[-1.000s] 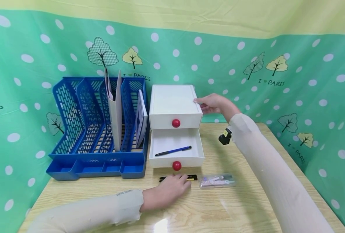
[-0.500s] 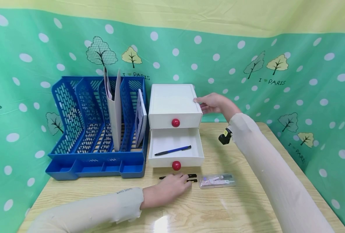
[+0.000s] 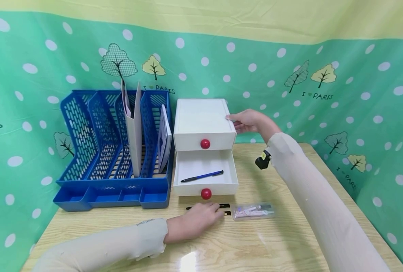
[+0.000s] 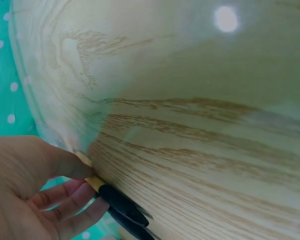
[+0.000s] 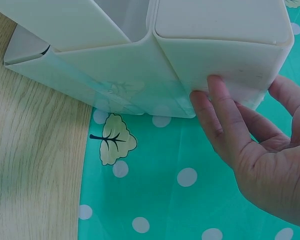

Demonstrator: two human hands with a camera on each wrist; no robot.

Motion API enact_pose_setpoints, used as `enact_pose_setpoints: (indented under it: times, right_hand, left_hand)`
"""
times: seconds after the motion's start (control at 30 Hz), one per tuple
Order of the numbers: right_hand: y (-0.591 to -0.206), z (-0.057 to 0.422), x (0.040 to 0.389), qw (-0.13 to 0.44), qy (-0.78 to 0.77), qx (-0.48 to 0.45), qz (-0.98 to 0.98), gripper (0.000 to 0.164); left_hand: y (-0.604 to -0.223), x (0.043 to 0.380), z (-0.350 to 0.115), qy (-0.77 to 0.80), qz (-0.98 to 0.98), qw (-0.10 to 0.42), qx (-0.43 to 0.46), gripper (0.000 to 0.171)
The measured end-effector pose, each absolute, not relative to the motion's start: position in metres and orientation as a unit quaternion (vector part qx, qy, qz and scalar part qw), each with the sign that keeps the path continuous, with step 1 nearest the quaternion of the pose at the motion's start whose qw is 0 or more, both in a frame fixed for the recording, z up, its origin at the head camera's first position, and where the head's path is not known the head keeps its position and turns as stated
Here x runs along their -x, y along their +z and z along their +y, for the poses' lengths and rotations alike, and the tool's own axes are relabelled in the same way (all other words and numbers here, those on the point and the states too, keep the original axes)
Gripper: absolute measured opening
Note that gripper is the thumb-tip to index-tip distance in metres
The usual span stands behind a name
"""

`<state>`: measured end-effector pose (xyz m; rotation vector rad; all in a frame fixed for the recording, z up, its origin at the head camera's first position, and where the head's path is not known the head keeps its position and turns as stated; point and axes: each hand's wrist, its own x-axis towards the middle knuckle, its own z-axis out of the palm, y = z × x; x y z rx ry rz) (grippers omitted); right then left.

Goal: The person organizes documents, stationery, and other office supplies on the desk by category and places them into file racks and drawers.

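Note:
In the head view my left hand (image 3: 195,222) is down at the tabletop, just in front of the drawer unit. Its thumb and fingers pinch a black pen with a yellow band (image 4: 119,202); the hand hides much of it. A second black pen (image 3: 224,206) lies right alongside. My right hand (image 3: 248,121) rests against the right side of the white drawer unit (image 3: 201,115), its straight fingers (image 5: 224,102) touching the side wall and one digit at the top edge. The lower drawer (image 3: 187,162) is pulled out, with a blue pen (image 3: 202,176) lying inside.
A blue file rack (image 3: 113,183) holding a folder (image 3: 133,139) and a booklet (image 3: 165,139) stands left of the drawers. To the right of the pens lies a clear case (image 3: 253,211) with small stationery. A dotted green curtain (image 3: 256,83) hangs behind the table.
The pen under my left hand has shifted slightly toward the front of the table, away from the other black pen. My right hand stays on the drawer unit.

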<state>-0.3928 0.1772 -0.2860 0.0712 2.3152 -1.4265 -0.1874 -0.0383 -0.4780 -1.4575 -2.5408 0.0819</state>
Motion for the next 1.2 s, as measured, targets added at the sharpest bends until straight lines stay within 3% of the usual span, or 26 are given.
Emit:
enact_pose_setpoints:
  times: [0.37, 1.2]
  right_hand:
    - [-0.2852, 0.1767, 0.3921, 0.212, -0.511, -0.027, 0.833, 0.057]
    - [-0.2845, 0.176, 0.3921, 0.214, -0.513, -0.029, 0.831, 0.059]
  left_hand:
    - [-0.4738, 0.1876, -0.0375, -0.016, -0.881, 0.071, 0.468, 0.03]
    - [-0.4706, 0.1851, -0.0395, -0.019, -0.874, 0.049, 0.483, 0.02]
